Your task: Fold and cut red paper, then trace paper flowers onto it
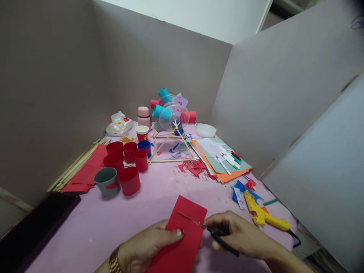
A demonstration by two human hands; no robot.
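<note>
Clearly, both our hands are occupied at the near side of the pink table (159, 189). Our left hand (148, 242) pinches the red sheet (173, 256), thumb pressed on top and fingers curled beneath; our right hand (241, 233) is wrapped around the black handles of the scissors (224, 243). One blade lies aslant across the upper part of the sheet, and we cannot see the other, so we cannot tell how wide they stand.

The chief danger, we judge, is our own skin: the left thumb sits near the upper blade, and the fingers underneath could meet the hidden one if the grip slides. A crooked edge is likely too, should the sheet bend or twist, since it seems held by one hand alone. Off to our right, the glue gun (265, 218) lies near our forearm; an outward swing of the elbow might knock it or catch its cord (296, 239).
</note>
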